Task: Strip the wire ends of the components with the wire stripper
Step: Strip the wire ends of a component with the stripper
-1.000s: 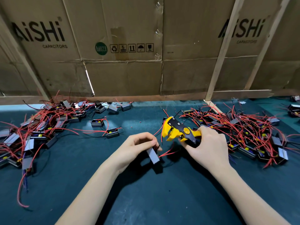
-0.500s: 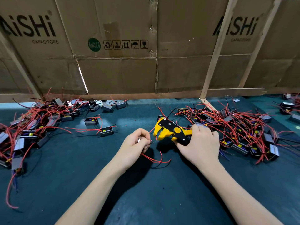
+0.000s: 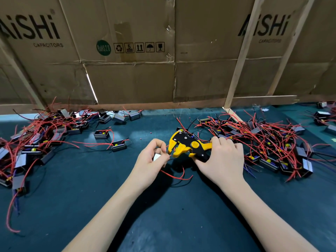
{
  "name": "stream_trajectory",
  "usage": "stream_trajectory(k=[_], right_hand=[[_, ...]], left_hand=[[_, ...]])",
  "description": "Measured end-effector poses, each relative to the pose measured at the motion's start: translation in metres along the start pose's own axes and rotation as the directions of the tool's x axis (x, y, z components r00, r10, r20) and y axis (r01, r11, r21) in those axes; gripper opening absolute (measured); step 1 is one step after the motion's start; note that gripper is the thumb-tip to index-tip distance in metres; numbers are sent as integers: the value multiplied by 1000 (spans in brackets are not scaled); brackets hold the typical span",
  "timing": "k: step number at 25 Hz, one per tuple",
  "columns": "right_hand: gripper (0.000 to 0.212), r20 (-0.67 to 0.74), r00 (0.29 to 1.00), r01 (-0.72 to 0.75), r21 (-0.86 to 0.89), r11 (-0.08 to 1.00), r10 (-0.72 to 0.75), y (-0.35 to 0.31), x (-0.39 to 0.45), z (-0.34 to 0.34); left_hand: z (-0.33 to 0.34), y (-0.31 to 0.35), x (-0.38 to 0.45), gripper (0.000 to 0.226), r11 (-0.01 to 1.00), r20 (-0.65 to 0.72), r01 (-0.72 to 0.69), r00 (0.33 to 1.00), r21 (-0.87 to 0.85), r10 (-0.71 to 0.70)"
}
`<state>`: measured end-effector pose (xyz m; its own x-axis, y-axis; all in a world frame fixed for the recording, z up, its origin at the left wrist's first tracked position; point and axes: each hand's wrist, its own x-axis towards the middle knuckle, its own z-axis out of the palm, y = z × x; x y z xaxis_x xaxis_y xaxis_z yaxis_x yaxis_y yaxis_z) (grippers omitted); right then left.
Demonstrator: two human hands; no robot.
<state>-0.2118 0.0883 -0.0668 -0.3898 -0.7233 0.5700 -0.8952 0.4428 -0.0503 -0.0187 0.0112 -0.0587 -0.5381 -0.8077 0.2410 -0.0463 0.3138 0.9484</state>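
Wire stripper (image 3: pixel 189 147) yellow and black, yellow round knob at the pivot, jaws parted and pointing toward the left hand; it sits at the middle of the dark teal surface (image 3: pixel 91 197), raised off it; right hand (image 3: pixel 222 161) wrapped around its handles, fingers curled tight; left hand (image 3: pixel 151 161) just beside the stripper's jaws, thumb and fingers pinching a small grey component (image 3: pixel 156 157) and a red wire end (image 3: pixel 169 155) that points at the jaws; whether the wire touches the jaws, cannot tell; red wire loop (image 3: pixel 177 176) droops below the stripper onto the surface; pile of components with red wires (image 3: pixel 272 142) right of the stripper, close behind the right hand; second pile (image 3: pixel 41 137) well left of the stripper; two loose components (image 3: pixel 119 145) between that pile and the stripper; cardboard wall (image 3: pixel 127 79) behind the stripper, printed AiSHi CAPACITORS, with wooden slats (image 3: pixel 241 57) leaning across it.
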Motion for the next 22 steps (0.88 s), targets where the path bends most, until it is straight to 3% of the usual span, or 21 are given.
stream_trajectory(k=[10, 22], right_hand=[[55, -64, 997, 52, 3, 999, -51, -1, 1, -9], [52, 78, 997, 0, -76, 997, 6, 2, 5, -12]], left_hand=[[1, -2, 0, 12, 996, 22, 53, 998, -65, -51], [2, -2, 2, 21, 961, 101, 152, 986, -232, -131]])
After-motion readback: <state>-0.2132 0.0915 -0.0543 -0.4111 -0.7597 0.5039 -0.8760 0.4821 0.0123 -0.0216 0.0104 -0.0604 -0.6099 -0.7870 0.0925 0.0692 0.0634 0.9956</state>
